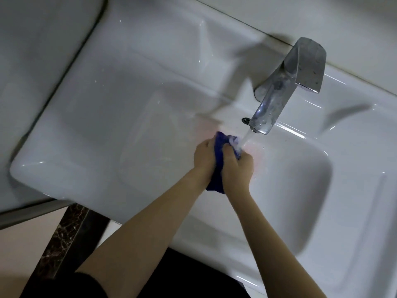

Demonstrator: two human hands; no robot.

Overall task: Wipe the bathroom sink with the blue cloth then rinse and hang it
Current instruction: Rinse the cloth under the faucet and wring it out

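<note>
The blue cloth [219, 166] is bunched up between both hands over the basin of the white sink [107, 130]. My left hand [204, 158] grips its left side and my right hand [237, 171] grips its right side, pressed close together. Water runs from the metal faucet [285, 87] straight onto the top of the cloth, by my right hand's fingers. A tail of the cloth hangs below my wrists. Most of the cloth is hidden inside my fists.
The overflow hole [245, 120] sits in the basin wall just left of the spout. A white wall runs behind the sink. A dark marble strip [64, 239] and pale floor lie at lower left. The faucet's handle juts out at upper right.
</note>
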